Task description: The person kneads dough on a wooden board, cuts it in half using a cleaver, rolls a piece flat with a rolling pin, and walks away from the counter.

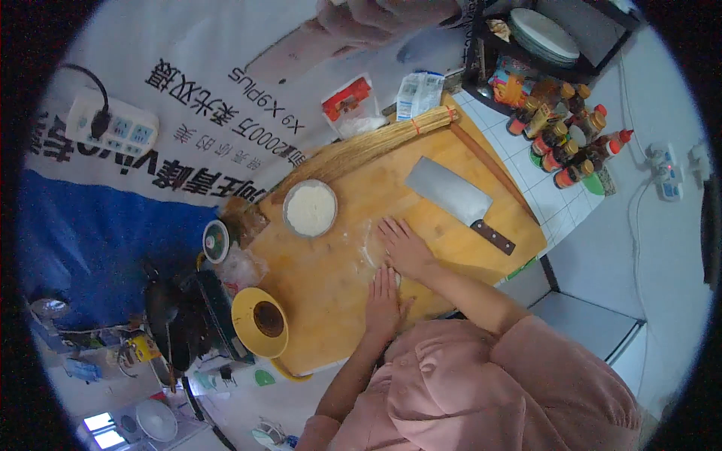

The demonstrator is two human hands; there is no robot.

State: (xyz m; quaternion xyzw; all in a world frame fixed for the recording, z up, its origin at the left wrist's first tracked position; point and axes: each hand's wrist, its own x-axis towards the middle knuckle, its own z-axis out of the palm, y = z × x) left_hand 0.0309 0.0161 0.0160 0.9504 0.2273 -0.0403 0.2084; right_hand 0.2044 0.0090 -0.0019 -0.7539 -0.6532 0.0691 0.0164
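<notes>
My right hand lies palm down on a wooden board, fingers stretched forward and slightly apart. Just nearer to me is my left hand, also flat, its fingertips close to the right palm. Pale dough shows in small part beside the left fingers; the hands hide how much lies under them. White flour dusts the board by the right fingers. Beyond and to the right rests a cleaver with a dark handle. A bowl of white powder, probably flour, stands ahead to the left.
A yellow bowl with brown contents stands at the board's left edge, near a dark wok. Tied straw stalks line the back edge, a wooden rod the right. Sauce bottles crowd the tiled counter beneath stacked plates.
</notes>
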